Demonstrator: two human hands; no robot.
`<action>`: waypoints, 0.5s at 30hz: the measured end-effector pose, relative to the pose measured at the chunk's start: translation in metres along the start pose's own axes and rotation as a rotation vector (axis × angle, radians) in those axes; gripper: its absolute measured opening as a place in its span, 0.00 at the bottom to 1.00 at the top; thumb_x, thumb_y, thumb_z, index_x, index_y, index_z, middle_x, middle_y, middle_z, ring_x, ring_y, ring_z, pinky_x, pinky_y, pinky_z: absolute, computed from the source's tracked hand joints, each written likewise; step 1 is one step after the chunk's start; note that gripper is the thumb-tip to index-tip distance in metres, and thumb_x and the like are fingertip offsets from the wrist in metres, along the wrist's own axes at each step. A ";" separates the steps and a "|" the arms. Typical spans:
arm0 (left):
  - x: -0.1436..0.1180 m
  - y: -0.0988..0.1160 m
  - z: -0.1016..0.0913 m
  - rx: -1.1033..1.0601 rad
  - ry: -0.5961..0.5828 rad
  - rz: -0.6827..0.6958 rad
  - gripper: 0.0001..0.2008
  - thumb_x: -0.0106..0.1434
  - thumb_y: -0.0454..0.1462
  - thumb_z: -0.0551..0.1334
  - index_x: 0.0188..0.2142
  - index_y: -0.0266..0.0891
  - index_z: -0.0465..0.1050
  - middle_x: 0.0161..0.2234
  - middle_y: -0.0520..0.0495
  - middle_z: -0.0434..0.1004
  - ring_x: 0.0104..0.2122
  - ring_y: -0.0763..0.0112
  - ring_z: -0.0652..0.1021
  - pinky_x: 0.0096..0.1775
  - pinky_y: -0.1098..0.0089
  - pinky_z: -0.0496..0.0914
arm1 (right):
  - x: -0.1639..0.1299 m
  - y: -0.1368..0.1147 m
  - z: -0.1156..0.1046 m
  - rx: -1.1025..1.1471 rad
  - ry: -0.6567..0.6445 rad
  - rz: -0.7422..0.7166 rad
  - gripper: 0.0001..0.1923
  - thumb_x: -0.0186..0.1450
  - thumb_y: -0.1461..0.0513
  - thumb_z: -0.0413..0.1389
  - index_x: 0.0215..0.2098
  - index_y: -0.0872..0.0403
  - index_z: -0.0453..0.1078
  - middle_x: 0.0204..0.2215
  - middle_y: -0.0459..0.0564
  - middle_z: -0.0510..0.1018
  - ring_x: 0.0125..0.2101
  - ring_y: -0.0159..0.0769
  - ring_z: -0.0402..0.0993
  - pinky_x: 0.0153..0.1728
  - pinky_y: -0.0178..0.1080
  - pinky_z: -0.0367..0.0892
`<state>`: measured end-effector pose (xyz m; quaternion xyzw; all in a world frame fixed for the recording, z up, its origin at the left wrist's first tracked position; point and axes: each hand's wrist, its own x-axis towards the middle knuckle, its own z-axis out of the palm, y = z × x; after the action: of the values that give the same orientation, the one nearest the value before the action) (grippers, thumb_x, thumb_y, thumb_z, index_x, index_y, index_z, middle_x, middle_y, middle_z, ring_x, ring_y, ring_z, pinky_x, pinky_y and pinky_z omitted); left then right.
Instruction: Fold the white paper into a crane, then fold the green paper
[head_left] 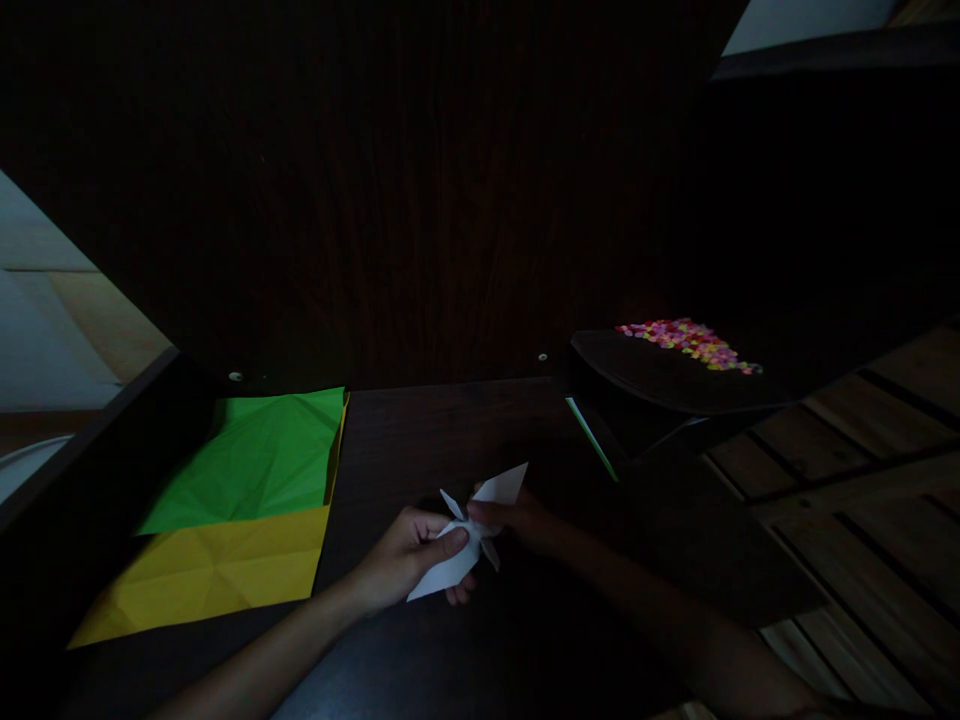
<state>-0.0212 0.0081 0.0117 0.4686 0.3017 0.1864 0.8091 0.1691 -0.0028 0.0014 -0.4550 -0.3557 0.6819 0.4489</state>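
White paper, part-folded into a pointed, several-flapped shape [471, 535], sits between your two hands just above the dark desk [450, 430], to the right of the green sheet [255, 460] that lies open and creased on the desktop. Your left hand [409, 565] closes on the lower flap, thumb over the top and fingers curled beneath; your right hand [517, 520] pinches the centre of the shape where the flaps meet, though it is so deep in shadow that only the fingertips at the paper can be made out.

Light is the first hazard. The room is dim enough that the crease lines on the white paper do not show, and a fold set by feel alone could land off its line and leave the points uneven. The second is the pinch itself: both grips bear on one small knot of paper, and pulling the hands apart or twisting against each other could tear a flap at its root or crush a point flat.

Beyond the green sheet, a yellow sheet [217, 570] lies partly under it, nearer to you; a sweep of your left forearm could drag or crumple either. Well to the right of the green sheet, a dark tray [660, 375] carries a heap of small coloured pieces [690, 342] and appears to overhang the desk's edge; a knock from your right elbow could scatter them across the wooden slats [862, 520] below.
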 end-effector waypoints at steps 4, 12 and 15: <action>-0.001 -0.001 0.000 0.021 0.024 0.009 0.22 0.57 0.53 0.67 0.26 0.32 0.76 0.22 0.43 0.80 0.19 0.71 0.77 0.24 0.73 0.69 | 0.000 0.002 0.001 0.052 0.016 -0.033 0.19 0.43 0.55 0.72 0.28 0.56 0.74 0.26 0.46 0.77 0.27 0.36 0.72 0.31 0.37 0.66; -0.002 -0.002 -0.001 0.016 0.030 0.005 0.22 0.57 0.52 0.67 0.24 0.32 0.77 0.20 0.43 0.79 0.17 0.72 0.75 0.22 0.74 0.68 | -0.002 -0.001 0.005 0.116 0.064 -0.032 0.19 0.43 0.58 0.72 0.31 0.55 0.76 0.28 0.47 0.79 0.29 0.37 0.74 0.32 0.37 0.67; -0.003 -0.001 -0.001 0.012 0.032 -0.001 0.22 0.58 0.52 0.67 0.24 0.32 0.77 0.20 0.42 0.78 0.17 0.72 0.75 0.22 0.74 0.68 | -0.001 -0.002 0.005 0.136 0.065 -0.038 0.16 0.42 0.59 0.72 0.26 0.54 0.75 0.26 0.46 0.78 0.29 0.38 0.74 0.32 0.37 0.66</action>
<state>-0.0239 0.0071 0.0115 0.4704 0.3161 0.1914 0.8014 0.1651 -0.0030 0.0051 -0.4386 -0.3023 0.6807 0.5029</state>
